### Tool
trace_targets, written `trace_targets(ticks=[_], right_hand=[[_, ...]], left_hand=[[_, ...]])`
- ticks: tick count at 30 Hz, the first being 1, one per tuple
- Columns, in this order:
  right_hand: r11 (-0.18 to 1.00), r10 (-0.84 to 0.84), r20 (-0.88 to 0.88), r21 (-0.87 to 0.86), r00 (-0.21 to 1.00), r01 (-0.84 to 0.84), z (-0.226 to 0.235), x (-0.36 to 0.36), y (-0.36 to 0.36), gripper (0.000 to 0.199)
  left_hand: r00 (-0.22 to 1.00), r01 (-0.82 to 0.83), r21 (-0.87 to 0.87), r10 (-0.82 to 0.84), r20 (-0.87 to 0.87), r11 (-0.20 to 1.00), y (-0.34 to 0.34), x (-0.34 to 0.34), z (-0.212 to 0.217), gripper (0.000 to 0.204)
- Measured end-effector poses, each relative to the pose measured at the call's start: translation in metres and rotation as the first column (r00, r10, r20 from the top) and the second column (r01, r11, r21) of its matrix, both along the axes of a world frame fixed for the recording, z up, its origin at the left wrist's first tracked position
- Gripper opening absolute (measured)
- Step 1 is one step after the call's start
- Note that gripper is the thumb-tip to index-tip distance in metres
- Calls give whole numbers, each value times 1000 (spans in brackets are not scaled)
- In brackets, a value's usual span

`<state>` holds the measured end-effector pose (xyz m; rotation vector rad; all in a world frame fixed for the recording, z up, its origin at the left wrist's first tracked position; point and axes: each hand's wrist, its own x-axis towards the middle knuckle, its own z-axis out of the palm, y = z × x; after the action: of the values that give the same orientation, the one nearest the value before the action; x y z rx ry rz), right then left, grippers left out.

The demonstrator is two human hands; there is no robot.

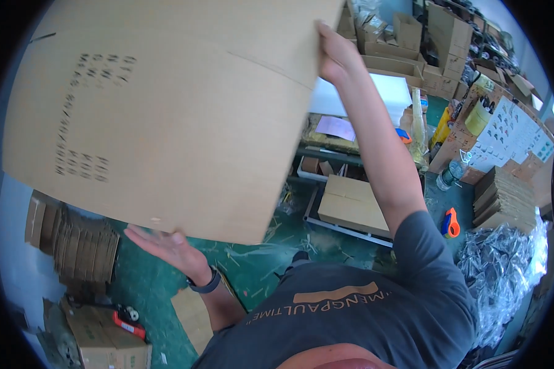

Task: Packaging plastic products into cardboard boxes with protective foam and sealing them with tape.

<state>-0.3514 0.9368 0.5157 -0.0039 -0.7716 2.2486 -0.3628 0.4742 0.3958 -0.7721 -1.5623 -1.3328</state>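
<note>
A large brown cardboard sheet (184, 141) with rows of dark print fills the upper left, raised and tilted in front of me. My right hand (338, 56) is closed around its right edge near the top. Under its lower edge, my left hand (172, 251) bears the sheet, thumb at the edge and fingers stretched along it. A dark band circles the left wrist. Whatever lies behind the sheet is hidden.
To the right are a workbench (364, 146) with white foam sheets (388, 90), an orange-and-blue tape dispenser (450, 224), a water bottle (453, 172) and crumpled clear plastic wrap (501, 270). Stacked cardboard (86, 249) and a carton (108, 335) stand left on the green floor (144, 289).
</note>
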Motion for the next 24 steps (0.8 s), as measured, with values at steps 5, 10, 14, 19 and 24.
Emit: trace_targets(ticks=[5,10,14,19,24], right_hand=[[985,-165,60,49,984,163,83,-159,7,35],[853,-80,218,520,973,-47,89,-227,-30,53],[453,-634,192,878,749,158,-7,-220,-61,77],[539,-415,437,825,798,-171,-300,-106,-122,46],[932,-337,896,274,-288,-238,-610,145,-335,56]], left_hand=[[463,586,623,-845,269,519,26,-83,61,80],[950,226,393,-291,114,891,63,-172,99,56],[942,302,628,-325,-81,717,86,-256,119,78],[874,439,573,-478,-91,692,86,-311,171,48],[813,-485,-217,346,-468,847,57,-441,144,43]])
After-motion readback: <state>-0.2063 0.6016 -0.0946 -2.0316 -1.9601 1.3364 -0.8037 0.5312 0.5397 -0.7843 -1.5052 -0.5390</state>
